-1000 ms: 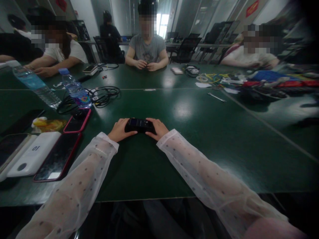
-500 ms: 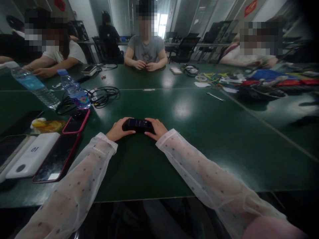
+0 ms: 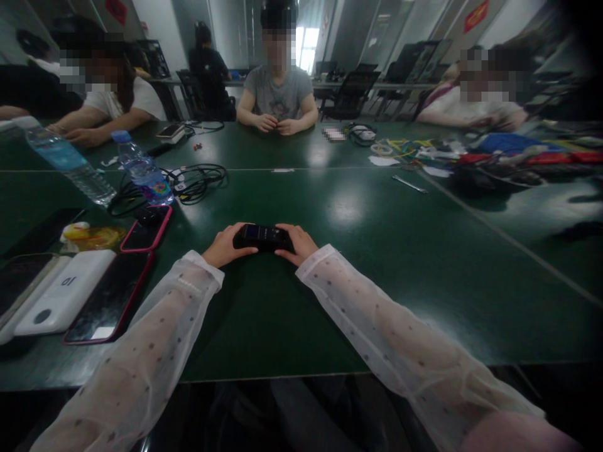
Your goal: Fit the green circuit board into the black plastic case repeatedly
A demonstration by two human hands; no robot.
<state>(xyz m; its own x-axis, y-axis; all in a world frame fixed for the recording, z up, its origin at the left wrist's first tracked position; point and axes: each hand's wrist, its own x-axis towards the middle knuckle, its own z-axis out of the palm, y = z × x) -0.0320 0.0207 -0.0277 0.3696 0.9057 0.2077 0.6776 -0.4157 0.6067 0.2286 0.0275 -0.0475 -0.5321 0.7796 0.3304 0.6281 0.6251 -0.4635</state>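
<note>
Between my hands is a small black box-shaped electronic device [image 3: 264,237] with a dark screen and small white markings on its upper face. My left hand [image 3: 229,245] grips its left end, the thumb along the near side. Round the right end closes my right hand [image 3: 298,243], its thumb also on the near side. The device is at the green table [image 3: 292,314]; I cannot tell whether its underside touches the surface. Sheer white dotted sleeves cover both forearms.
At left lie a white power bank [image 3: 66,292], a dark phone [image 3: 110,298], a pink-cased phone [image 3: 147,232] and a yellow packet [image 3: 97,237]. Behind stand two water bottles [image 3: 144,169] beside black cables [image 3: 202,182]. A wrench [image 3: 409,183] lies right. Several people sit around.
The whole view has shifted very slightly. Both hands keep the same grip on the device, and nothing on the table has visibly moved.
</note>
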